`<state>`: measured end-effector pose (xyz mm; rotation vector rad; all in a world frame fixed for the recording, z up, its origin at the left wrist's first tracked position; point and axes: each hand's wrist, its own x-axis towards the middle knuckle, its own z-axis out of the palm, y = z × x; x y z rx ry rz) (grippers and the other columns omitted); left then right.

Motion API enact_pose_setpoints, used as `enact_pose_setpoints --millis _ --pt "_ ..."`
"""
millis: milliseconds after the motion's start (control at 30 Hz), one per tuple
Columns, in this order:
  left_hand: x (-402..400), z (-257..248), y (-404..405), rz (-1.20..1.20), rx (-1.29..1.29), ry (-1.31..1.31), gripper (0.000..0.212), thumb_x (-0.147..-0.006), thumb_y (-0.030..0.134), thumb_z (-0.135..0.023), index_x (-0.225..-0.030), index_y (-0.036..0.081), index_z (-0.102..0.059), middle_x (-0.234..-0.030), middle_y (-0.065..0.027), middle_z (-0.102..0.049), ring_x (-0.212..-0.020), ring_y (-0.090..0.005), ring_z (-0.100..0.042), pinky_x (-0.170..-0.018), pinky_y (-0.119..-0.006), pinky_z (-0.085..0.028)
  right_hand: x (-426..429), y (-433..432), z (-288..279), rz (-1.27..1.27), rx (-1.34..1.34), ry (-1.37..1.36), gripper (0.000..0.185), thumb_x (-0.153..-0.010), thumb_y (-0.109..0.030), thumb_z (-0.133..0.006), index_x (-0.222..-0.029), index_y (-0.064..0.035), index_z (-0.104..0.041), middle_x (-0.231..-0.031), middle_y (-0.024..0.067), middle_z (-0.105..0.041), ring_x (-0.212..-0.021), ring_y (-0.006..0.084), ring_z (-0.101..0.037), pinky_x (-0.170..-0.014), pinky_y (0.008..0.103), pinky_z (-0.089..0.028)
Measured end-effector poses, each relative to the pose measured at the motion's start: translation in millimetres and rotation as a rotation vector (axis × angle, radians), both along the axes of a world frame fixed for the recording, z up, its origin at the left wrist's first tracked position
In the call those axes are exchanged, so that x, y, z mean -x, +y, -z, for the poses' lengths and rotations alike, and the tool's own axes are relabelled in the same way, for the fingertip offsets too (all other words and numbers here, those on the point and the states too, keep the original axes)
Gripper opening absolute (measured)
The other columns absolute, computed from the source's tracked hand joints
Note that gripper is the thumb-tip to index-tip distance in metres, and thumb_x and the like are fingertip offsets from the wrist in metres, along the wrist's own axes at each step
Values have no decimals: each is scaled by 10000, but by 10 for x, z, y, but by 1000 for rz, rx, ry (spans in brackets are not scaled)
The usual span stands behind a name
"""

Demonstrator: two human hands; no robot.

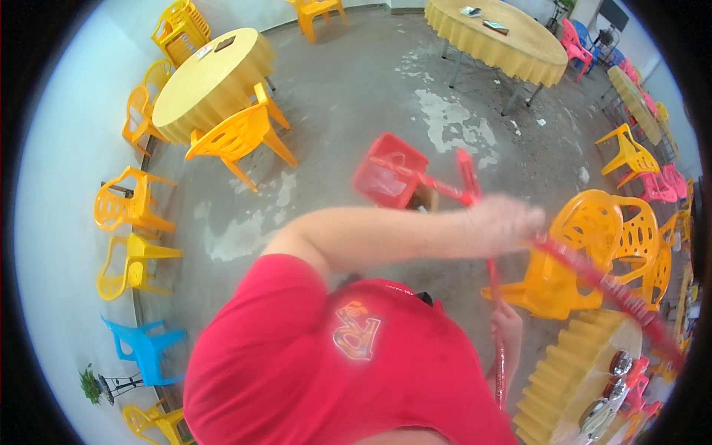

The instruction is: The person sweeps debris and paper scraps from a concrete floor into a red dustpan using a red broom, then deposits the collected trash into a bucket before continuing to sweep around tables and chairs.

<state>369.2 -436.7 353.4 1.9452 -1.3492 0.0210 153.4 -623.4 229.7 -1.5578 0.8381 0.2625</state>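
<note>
My left hand (503, 222), blurred, reaches across from the left and is closed around a long red pole (603, 275) wrapped in printed film. That pole runs from a red box-shaped dustpan (386, 175) near the floor to the far right. Lower down, my right hand (506, 321) grips a second red pole (499, 367), held steeply along my body's right side. This pole runs up toward a narrow red head (468, 171), perhaps a broom's, behind the first pole. A brownish thing (425, 199) shows beside the dustpan, partly hidden by my forearm.
Stacked orange plastic chairs (584, 239) stand close on my right, above a cloth-covered table (606, 356) bearing dishes. Ahead are a round yellow table (206, 78) with an orange chair (239, 133), and another covered table (495, 36). More chairs line the left wall. Small litter (540, 122) lies on the floor.
</note>
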Motion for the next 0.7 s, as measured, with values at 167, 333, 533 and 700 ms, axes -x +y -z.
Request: enact_pose_setpoints --millis 167,333,533,700 --pt "562 927 -642 313 -156 9 181 -787 168 -603 -855 41 -493 -726 -148 -592 -686 -355 -607 -604 -456 -483 353 -257 307 99 -204 13 476 -768 -21 -533 -1243 9 -542 -656 7 -551 -463 63 -487 -381 198 -383" --pt "539 823 -748 361 -336 35 146 -809 146 -570 -885 33 -519 -772 -168 -619 -751 -359 -626 -665 -452 -495 501 -377 611 138 -306 40 454 -783 -28 -551 -1235 10 -542 -637 22 -554 -457 73 -501 -379 209 -399" --pt "-389 564 -636 214 -262 -124 223 -829 253 -597 -920 71 -506 -780 -143 -619 -773 -339 -638 -658 -436 -515 231 -328 719 78 -237 101 285 -778 -61 -538 -1053 -28 -605 -602 18 -549 -448 90 -514 -376 225 -408" --pt "-1598 -114 16 -281 -278 205 403 -866 445 -591 -1075 101 -582 -916 -150 -667 -846 -357 -631 -731 -432 -510 -197 -255 814 110 -233 137 259 -776 -67 -522 -1017 -48 -615 -603 5 -542 -463 82 -510 -402 221 -411"
